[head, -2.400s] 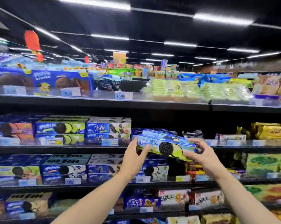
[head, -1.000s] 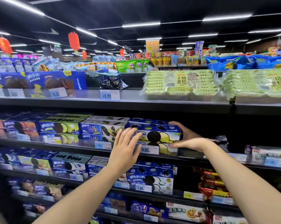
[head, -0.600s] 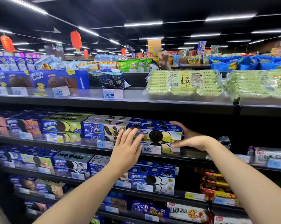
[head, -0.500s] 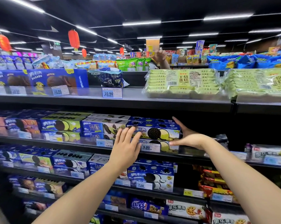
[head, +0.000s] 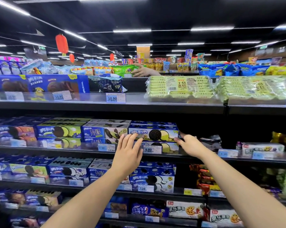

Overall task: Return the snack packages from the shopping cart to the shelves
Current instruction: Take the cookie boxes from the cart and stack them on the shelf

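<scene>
Store shelving (head: 155, 106) fills the view in several tiers, with ceiling strip lights above. The top shelf carries blue cookie cartons (head: 56, 84) at left, a blue bag (head: 109, 83) in the middle and green cake packs (head: 180, 88) at right. The second shelf (head: 83, 150) holds rows of blue cookie boxes stacked two high. The task's box (head: 153, 133), blue with a dark sandwich cookie and pale green filling on its face, sits squarely on top of a matching box behind the 6.80 price tag (head: 150, 149), flush beside the thin-cookie boxes (head: 104, 132). Both forearms reach in from below. Left hand (head: 128, 153) is spread flat, fingers extended, fingertips touching or just short of the box's lower left front; contact cannot be confirmed. Right hand (head: 189, 144) is blurred, fingers loosely extended beside the box's right end, gripping nothing. A second person's hand (head: 141, 71) shows beyond the top shelf, at a green bag (head: 122, 69).
</scene>
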